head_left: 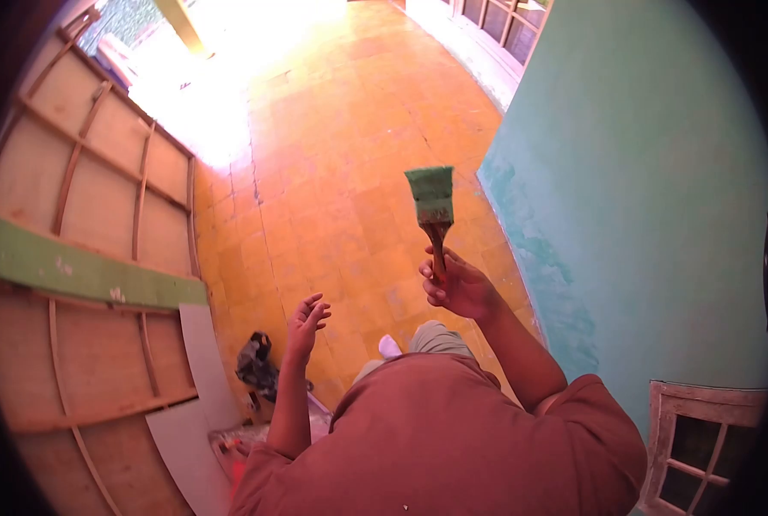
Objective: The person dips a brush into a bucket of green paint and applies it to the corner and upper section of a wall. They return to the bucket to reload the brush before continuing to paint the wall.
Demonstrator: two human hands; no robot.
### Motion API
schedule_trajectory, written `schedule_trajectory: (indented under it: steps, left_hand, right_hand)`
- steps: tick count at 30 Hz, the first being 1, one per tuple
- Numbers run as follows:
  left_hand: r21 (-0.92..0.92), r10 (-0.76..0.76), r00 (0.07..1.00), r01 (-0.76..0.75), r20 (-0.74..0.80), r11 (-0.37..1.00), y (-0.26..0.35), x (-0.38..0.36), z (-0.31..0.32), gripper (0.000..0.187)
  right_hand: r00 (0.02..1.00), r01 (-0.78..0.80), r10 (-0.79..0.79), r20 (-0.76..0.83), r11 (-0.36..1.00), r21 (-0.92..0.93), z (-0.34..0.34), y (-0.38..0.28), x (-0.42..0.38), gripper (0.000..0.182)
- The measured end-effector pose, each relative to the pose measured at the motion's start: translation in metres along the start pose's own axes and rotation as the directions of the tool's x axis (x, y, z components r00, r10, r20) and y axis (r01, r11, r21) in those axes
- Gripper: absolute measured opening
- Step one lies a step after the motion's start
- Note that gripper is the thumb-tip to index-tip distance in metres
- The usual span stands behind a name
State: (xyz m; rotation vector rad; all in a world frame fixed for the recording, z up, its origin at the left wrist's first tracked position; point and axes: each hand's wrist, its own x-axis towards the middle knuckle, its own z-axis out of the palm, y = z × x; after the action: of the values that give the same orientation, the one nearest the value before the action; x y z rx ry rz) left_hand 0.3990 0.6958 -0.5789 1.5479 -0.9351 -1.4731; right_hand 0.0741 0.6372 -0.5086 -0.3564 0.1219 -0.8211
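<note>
My right hand (460, 285) is closed around the dark handle of a paintbrush (433, 196), which stands upright with its green-coated bristles at the top. Behind the brush lies the orange tiled floor (341, 163). My left hand (309, 320) is raised over the floor at the left, its fingers apart and slightly curled, holding nothing. To the right of the brush rises a wall (642, 172) painted green-blue, with patchy darker strokes along its lower part.
On the left stands a wooden-framed panel (109, 129) with a green board (92, 267) across it. A dark crumpled cloth (256, 365) lies on the floor by my left arm. At the lower right is a window frame (659, 447). Bright light falls across the far floor.
</note>
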Motion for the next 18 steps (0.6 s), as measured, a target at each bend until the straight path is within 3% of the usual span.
schedule_trajectory:
  steps: [2, 9, 11, 18]
  left_hand:
    - [0.019, 0.010, 1.000, -0.010, 0.030, 1.000, 0.016, 0.035, -0.002, 0.037]
    - [-0.003, 0.028, 0.990, -0.028, 0.138, 1.000, 0.056, 0.152, 0.023, 0.035]
    - [-0.006, 0.008, 0.989, -0.007, 0.151, 1.000, 0.085, 0.201, 0.060, 0.034]
    - [-0.005, 0.081, 0.971, -0.082, 0.223, 0.997, 0.160, 0.340, 0.138, 0.035]
  right_hand:
    - [0.991, 0.073, -0.082, -0.110, 0.993, -0.088, -0.016, -0.012, 0.011, 0.033]
    - [0.941, 0.249, -0.263, -0.214, 0.964, -0.093, -0.080, -0.081, 0.062, 0.030]
    - [0.893, 0.288, -0.305, -0.331, 0.952, -0.101, -0.106, -0.140, 0.087, 0.029]
    - [0.880, 0.307, -0.373, -0.294, 0.919, -0.246, -0.158, -0.298, 0.176, 0.029]
